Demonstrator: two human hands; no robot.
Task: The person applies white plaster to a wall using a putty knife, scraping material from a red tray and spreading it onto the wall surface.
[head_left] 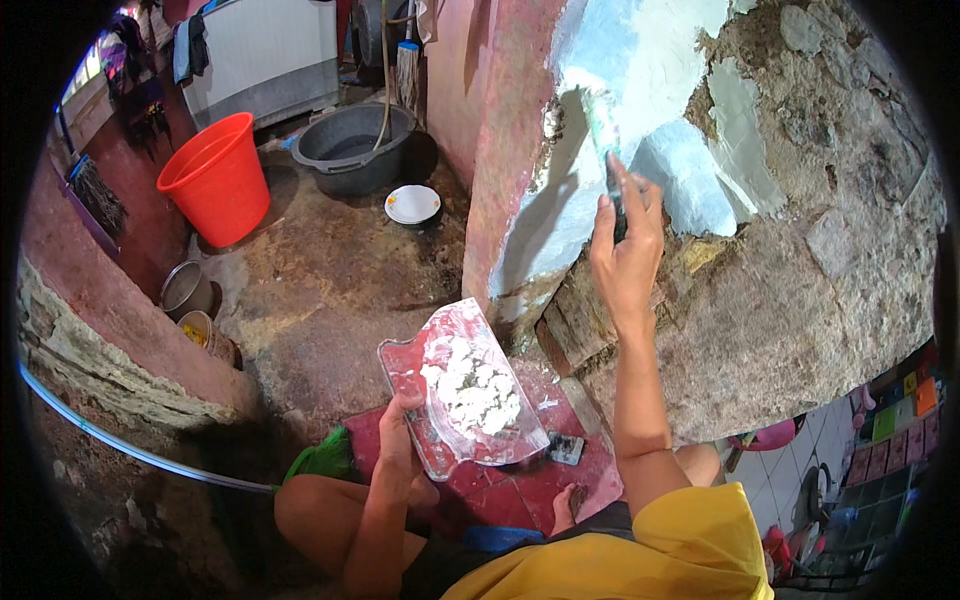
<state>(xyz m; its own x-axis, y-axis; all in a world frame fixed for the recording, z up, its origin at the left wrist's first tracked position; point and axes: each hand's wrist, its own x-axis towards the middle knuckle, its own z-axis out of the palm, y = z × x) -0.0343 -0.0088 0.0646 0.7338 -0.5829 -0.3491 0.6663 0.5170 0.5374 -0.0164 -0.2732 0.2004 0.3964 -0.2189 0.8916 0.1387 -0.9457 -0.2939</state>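
Note:
My left hand [399, 432] grips the left edge of a red, dustpan-like board [404, 364], smeared white and tilted in front of me. A lumpy heap of white putty [472, 388] lies on it. Up at the wall, my right hand [630, 235] is closed around a putty knife [601, 122], index finger stretched along it. The knife's white-coated blade lies against or very close to a white and pale blue coated patch [640, 60] on the wall; exact contact is hard to tell. Its handle is mostly hidden by my fingers.
Rough bare masonry [760, 310] flanks the coated patch. A small dark slab [566, 449] lies on the red floor tiles near my foot. Farther back stand an orange-red bucket [215, 185], a dark basin [350, 170] and a white bowl [413, 205]. A pale hose [130, 440] curves at left.

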